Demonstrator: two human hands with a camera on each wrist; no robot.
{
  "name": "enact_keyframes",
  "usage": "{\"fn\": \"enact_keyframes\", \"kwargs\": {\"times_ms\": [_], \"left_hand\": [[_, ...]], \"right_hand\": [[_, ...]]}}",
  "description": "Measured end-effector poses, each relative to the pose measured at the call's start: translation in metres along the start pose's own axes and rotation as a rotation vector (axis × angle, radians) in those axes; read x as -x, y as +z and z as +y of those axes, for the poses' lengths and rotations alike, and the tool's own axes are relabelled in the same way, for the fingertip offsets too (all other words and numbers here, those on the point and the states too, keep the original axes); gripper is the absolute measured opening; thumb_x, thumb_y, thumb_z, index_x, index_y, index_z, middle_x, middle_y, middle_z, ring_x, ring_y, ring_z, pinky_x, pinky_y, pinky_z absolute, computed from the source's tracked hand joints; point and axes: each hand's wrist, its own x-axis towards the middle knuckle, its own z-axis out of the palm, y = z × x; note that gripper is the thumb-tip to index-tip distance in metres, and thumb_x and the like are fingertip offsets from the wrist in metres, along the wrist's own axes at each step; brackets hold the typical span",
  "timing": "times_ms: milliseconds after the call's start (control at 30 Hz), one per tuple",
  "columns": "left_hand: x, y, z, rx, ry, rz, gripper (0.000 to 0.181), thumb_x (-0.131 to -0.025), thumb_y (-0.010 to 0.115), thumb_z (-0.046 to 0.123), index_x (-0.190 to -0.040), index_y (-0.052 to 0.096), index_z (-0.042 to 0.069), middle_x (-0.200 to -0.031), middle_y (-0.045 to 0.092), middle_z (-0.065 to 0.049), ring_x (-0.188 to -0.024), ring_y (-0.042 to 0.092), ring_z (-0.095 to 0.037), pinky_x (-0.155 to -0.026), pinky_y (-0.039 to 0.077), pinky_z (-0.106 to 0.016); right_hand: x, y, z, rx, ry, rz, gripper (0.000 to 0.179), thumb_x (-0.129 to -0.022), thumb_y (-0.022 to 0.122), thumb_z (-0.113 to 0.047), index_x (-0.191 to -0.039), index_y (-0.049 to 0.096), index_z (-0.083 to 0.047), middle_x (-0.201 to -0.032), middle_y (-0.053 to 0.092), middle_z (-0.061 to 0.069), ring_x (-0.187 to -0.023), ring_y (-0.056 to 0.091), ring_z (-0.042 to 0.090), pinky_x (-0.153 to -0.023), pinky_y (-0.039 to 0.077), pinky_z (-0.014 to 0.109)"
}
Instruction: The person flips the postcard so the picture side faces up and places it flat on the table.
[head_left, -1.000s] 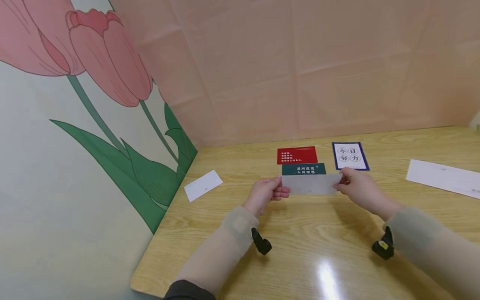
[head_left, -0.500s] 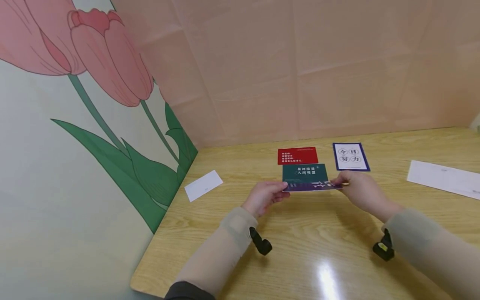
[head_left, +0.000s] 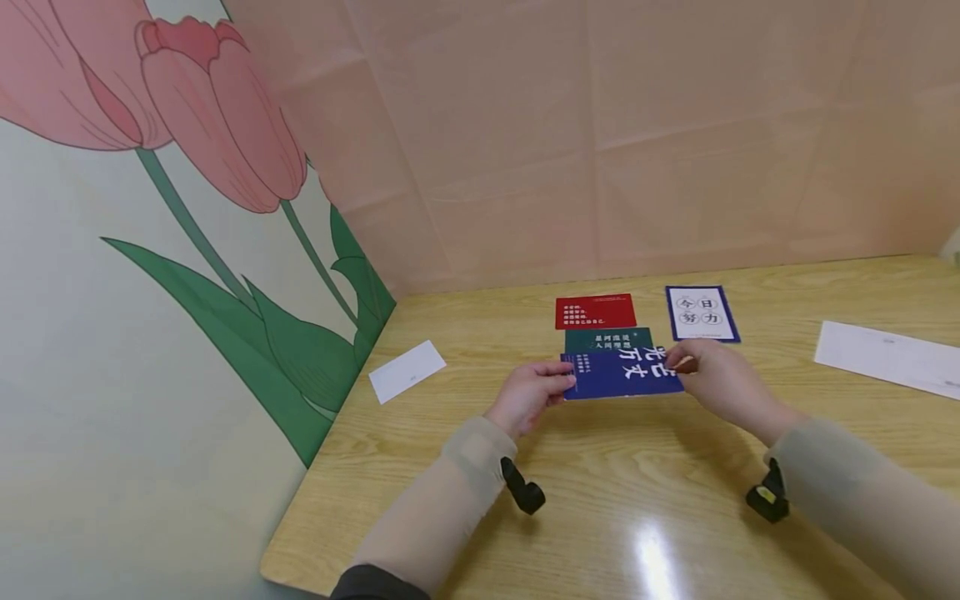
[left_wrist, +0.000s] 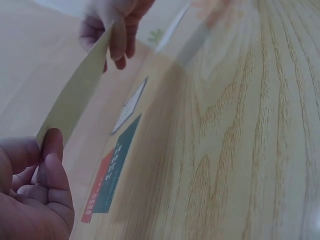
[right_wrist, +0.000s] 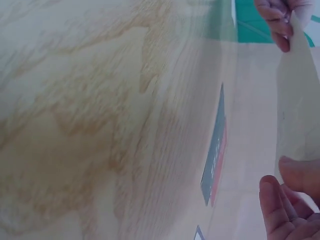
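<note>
My left hand is pinching one end of the blue card between thumb and curled fingers, and my right hand is pinching the other, both leaving scarcely any gap. The card is lying between them, its long axis running left to right, clear of the table; neither hand is nearer. Beyond it, one green card is lying just before one red card. One blue-bordered card is resting beyond my right hand. Two white pieces are lying farther out: one small card leftward, one long strip rightward, cut off by the view's edge.
</note>
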Motion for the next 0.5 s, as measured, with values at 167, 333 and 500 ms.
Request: {"fn": "enact_keyframes", "kwargs": {"times_ms": [167, 333, 500], "left_hand": [[0.0005, -0.0007, -0.0006, -0.03, -0.001, 0.014, 0.015, -0.086, 0.072, 0.011, -0.1, 0.074, 0.013, -0.099, 0.07, -0.001, -0.083, 0.066, -0.017, -0.08, 0.053, -0.031], [-0.001, -0.0006, -0.0023, -0.038, 0.012, 0.019, 0.015, -0.086, 0.072, 0.009, -0.101, 0.074, 0.012, -0.098, 0.069, -0.002, -0.084, 0.067, -0.018, -0.083, 0.053, -0.034], [-0.0019, -0.0007, -0.0035, -0.029, 0.03, 0.022, 0.016, -0.086, 0.07, 0.005, -0.101, 0.073, 0.01, -0.099, 0.069, -0.003, -0.082, 0.067, -0.018, -0.08, 0.054, -0.035]], "right_hand": [[-0.0003, 0.0003, -0.0002, -0.059, 0.058, -0.04, 0.025, -0.093, 0.052, 0.0, -0.118, 0.055, 0.001, -0.126, 0.051, 0.028, -0.109, 0.056, 0.044, -0.083, 0.052, 0.049], [-0.0012, 0.0017, 0.0005, -0.165, 0.13, -0.06, 0.036, -0.095, 0.052, -0.007, -0.129, 0.045, 0.002, -0.135, 0.042, 0.029, -0.11, 0.053, 0.04, -0.084, 0.051, 0.048], [-0.0039, 0.0019, 0.0021, -0.389, 0.144, -0.083, 0.043, -0.1, 0.046, -0.006, -0.137, 0.032, 0.009, -0.128, 0.046, 0.029, -0.102, 0.058, 0.031, -0.081, 0.054, 0.037]]}}
